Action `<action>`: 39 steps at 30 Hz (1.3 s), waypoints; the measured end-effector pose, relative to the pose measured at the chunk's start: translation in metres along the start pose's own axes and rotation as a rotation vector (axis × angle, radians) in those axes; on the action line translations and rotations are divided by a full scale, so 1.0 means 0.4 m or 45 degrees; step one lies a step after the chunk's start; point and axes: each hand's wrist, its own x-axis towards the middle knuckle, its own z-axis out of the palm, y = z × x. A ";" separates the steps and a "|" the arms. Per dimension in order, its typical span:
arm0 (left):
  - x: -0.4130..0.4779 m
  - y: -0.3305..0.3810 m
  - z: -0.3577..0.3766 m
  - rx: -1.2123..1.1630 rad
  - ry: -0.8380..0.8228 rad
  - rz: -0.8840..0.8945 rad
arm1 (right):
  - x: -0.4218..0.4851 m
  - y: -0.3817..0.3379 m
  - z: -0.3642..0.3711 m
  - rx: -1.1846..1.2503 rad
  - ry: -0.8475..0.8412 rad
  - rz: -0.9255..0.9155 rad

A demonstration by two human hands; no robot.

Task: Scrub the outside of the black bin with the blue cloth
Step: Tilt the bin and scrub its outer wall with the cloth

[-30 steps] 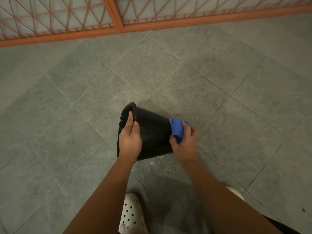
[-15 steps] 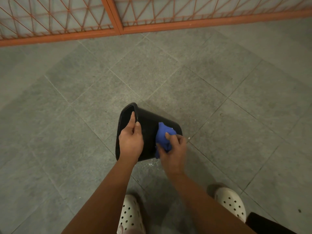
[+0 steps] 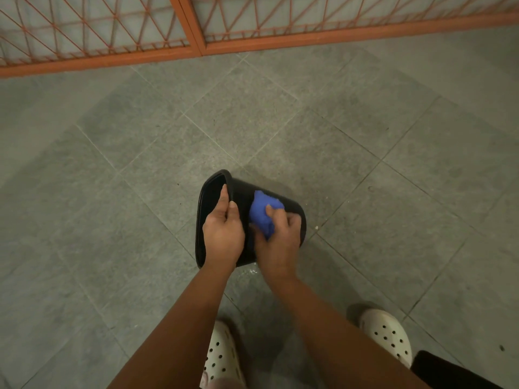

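Note:
The black bin (image 3: 292,210) lies on its side on the grey tiled floor, its open mouth facing left and its base to the right. My left hand (image 3: 223,234) grips the rim, fingers over the edge and thumb on the outer wall. A bunched blue cloth (image 3: 262,213) is pressed against the bin's upper side wall, close to the rim. My right hand (image 3: 276,240) holds that cloth, fingers curled round it, right beside my left hand.
An orange metal grille gate (image 3: 196,29) runs along the far edge of the floor. My two feet in white clogs (image 3: 222,357) (image 3: 389,336) stand below the bin. A few pale specks lie on the tiles near the bin's base.
My right hand slid the blue cloth leftward along the bin's outer wall, from the base end toward the rim. The left hand kept its grip on the rim.

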 end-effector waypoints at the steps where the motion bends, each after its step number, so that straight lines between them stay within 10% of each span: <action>1: -0.002 0.002 0.000 0.004 0.006 -0.009 | 0.025 -0.002 0.003 0.004 0.012 0.001; 7: -0.007 0.021 -0.004 -0.014 -0.005 -0.062 | 0.076 0.090 -0.045 -0.040 0.029 0.298; 30: -0.001 0.011 0.012 -0.101 0.004 -0.108 | 0.028 0.088 -0.012 -0.240 -0.073 -0.585; 39: -0.015 0.024 0.028 -0.101 0.051 -0.120 | 0.003 0.124 -0.016 -0.269 -0.087 -0.218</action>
